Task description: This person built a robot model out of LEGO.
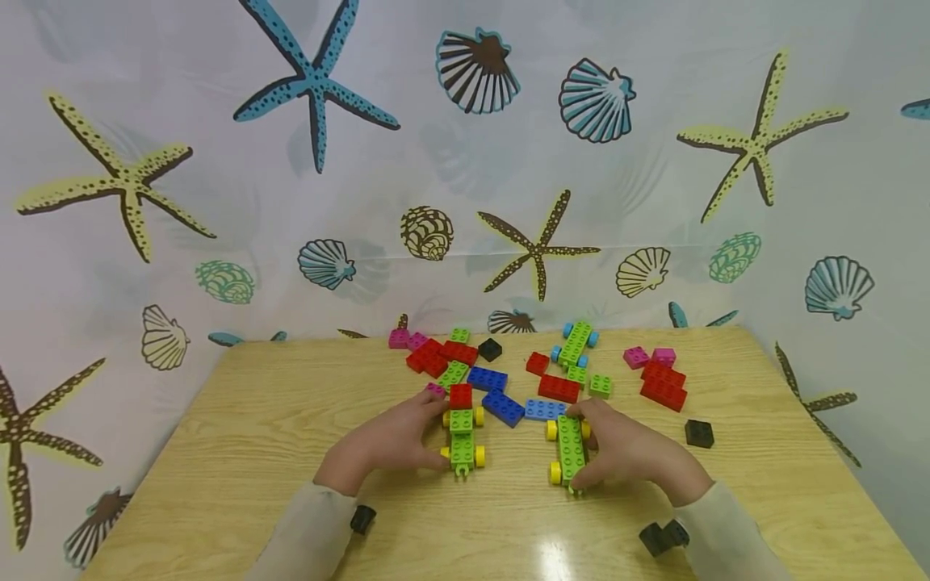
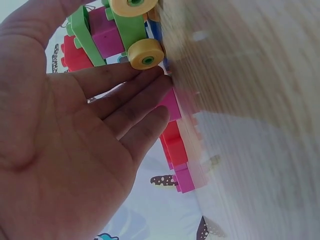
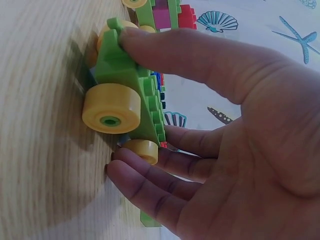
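My left hand reaches along the left side of a toy car with a green base and yellow wheels. Its fingers are nearly straight, with the tips right at a yellow wheel. A magenta brick, a green piece and a red brick are stacked on that car. My right hand holds a second toy car, green with yellow wheels and a bare studded top. The right thumb lies against its near hitch end, while the other fingers reach around its right side and far end.
Behind the cars lie blue bricks, red bricks and small green bricks. A green car base with blue wheels stands at the back. Red bricks and black pieces lie to the right. A patterned cloth hangs behind the table.
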`<action>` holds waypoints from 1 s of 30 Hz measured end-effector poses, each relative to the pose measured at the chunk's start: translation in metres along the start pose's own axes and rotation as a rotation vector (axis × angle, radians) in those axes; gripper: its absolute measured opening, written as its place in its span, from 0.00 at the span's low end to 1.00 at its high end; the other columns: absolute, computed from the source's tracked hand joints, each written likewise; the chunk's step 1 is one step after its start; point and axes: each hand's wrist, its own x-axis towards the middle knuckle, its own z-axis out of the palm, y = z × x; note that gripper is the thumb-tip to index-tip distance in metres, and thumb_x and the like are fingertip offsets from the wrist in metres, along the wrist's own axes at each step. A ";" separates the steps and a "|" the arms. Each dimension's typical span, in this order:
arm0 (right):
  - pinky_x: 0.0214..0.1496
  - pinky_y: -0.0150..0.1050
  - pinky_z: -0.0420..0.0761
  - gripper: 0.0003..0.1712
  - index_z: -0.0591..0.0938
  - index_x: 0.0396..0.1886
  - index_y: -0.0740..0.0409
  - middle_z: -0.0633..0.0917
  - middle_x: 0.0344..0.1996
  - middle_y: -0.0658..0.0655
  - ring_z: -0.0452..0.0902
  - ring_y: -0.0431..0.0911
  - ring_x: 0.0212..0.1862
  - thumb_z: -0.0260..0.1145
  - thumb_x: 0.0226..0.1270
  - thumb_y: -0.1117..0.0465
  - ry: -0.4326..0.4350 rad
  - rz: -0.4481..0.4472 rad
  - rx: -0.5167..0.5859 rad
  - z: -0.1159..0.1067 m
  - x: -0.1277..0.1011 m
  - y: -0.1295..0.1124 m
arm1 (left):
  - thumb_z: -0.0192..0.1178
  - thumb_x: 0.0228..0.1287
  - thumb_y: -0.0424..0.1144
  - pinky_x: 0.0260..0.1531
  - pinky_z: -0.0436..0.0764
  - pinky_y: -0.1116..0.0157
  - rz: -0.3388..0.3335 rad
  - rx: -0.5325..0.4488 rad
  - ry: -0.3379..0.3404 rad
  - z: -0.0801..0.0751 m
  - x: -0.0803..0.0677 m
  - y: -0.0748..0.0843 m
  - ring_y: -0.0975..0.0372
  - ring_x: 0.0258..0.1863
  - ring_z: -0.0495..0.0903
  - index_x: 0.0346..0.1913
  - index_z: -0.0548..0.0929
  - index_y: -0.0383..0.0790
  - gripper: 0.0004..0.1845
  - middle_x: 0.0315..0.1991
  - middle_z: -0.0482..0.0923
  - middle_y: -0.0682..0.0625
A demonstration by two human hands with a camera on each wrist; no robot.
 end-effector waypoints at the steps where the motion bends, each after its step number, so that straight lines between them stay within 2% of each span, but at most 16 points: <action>1: 0.70 0.57 0.85 0.58 0.70 0.81 0.63 0.75 0.73 0.63 0.79 0.50 0.56 0.92 0.54 0.57 0.000 0.001 -0.001 0.000 0.000 0.000 | 0.82 0.61 0.52 0.87 0.67 0.39 -0.002 -0.005 -0.003 0.000 0.000 0.000 0.40 0.90 0.59 0.85 0.70 0.38 0.53 0.90 0.60 0.39; 5: 0.70 0.57 0.85 0.58 0.70 0.81 0.63 0.75 0.73 0.62 0.79 0.50 0.56 0.92 0.54 0.57 0.001 0.001 -0.003 0.000 0.000 0.000 | 0.82 0.61 0.52 0.86 0.67 0.39 -0.001 -0.015 -0.010 0.000 -0.002 0.001 0.39 0.90 0.59 0.87 0.68 0.37 0.55 0.91 0.58 0.38; 9: 0.69 0.57 0.85 0.58 0.70 0.80 0.63 0.76 0.72 0.62 0.78 0.50 0.56 0.92 0.54 0.56 0.003 -0.004 -0.006 0.001 0.000 0.000 | 0.81 0.64 0.54 0.84 0.71 0.40 0.045 0.021 0.037 -0.006 -0.009 0.002 0.39 0.87 0.65 0.86 0.68 0.36 0.54 0.88 0.63 0.36; 12: 0.66 0.54 0.86 0.59 0.70 0.81 0.63 0.76 0.71 0.62 0.79 0.49 0.55 0.92 0.54 0.56 -0.001 -0.008 -0.003 0.000 0.000 0.001 | 0.78 0.68 0.52 0.79 0.78 0.41 0.091 0.029 0.129 -0.014 -0.018 0.007 0.42 0.80 0.76 0.83 0.73 0.35 0.46 0.82 0.72 0.38; 17: 0.60 0.50 0.87 0.61 0.69 0.83 0.62 0.78 0.68 0.60 0.80 0.48 0.54 0.93 0.54 0.54 -0.013 -0.009 0.012 0.000 0.000 0.000 | 0.74 0.74 0.44 0.68 0.88 0.46 0.227 0.032 0.365 -0.019 -0.029 0.031 0.49 0.64 0.86 0.71 0.84 0.38 0.28 0.67 0.84 0.45; 18: 0.61 0.50 0.87 0.61 0.69 0.83 0.62 0.78 0.68 0.60 0.80 0.48 0.53 0.93 0.54 0.54 -0.015 -0.008 0.015 0.000 0.000 0.000 | 0.74 0.74 0.44 0.67 0.89 0.47 0.259 0.043 0.399 -0.018 -0.030 0.038 0.50 0.62 0.87 0.70 0.85 0.39 0.26 0.64 0.85 0.46; 20: 0.61 0.51 0.87 0.62 0.68 0.83 0.62 0.78 0.68 0.60 0.80 0.49 0.54 0.93 0.54 0.55 -0.021 -0.009 0.021 0.001 0.001 -0.001 | 0.74 0.75 0.44 0.65 0.90 0.50 0.304 0.055 0.425 -0.014 -0.031 0.052 0.52 0.60 0.87 0.67 0.87 0.41 0.23 0.62 0.87 0.48; 22: 0.63 0.52 0.87 0.62 0.69 0.84 0.61 0.79 0.67 0.60 0.80 0.49 0.54 0.93 0.54 0.54 -0.027 -0.006 0.023 0.002 0.001 -0.003 | 0.74 0.76 0.46 0.66 0.90 0.51 0.332 0.063 0.390 -0.007 -0.031 0.066 0.54 0.62 0.87 0.68 0.87 0.42 0.23 0.63 0.86 0.49; 25: 0.65 0.53 0.87 0.62 0.69 0.84 0.61 0.79 0.67 0.60 0.80 0.49 0.54 0.93 0.54 0.53 -0.030 -0.007 0.013 0.004 0.003 -0.004 | 0.73 0.77 0.49 0.69 0.89 0.52 0.350 0.062 0.286 0.006 -0.027 0.083 0.55 0.65 0.86 0.70 0.86 0.44 0.25 0.66 0.85 0.50; 27: 0.66 0.53 0.88 0.62 0.70 0.84 0.61 0.79 0.68 0.60 0.81 0.49 0.54 0.93 0.54 0.52 -0.028 -0.012 -0.004 0.006 0.004 -0.005 | 0.73 0.78 0.51 0.69 0.88 0.53 0.354 0.063 0.220 0.016 -0.022 0.092 0.56 0.67 0.85 0.72 0.85 0.44 0.27 0.67 0.84 0.50; 30: 0.66 0.54 0.89 0.62 0.70 0.84 0.62 0.79 0.70 0.61 0.82 0.49 0.54 0.92 0.55 0.51 -0.016 -0.022 -0.014 0.007 0.005 -0.007 | 0.73 0.77 0.52 0.71 0.87 0.55 0.349 0.073 0.165 0.027 -0.012 0.103 0.56 0.69 0.85 0.75 0.83 0.41 0.31 0.70 0.83 0.49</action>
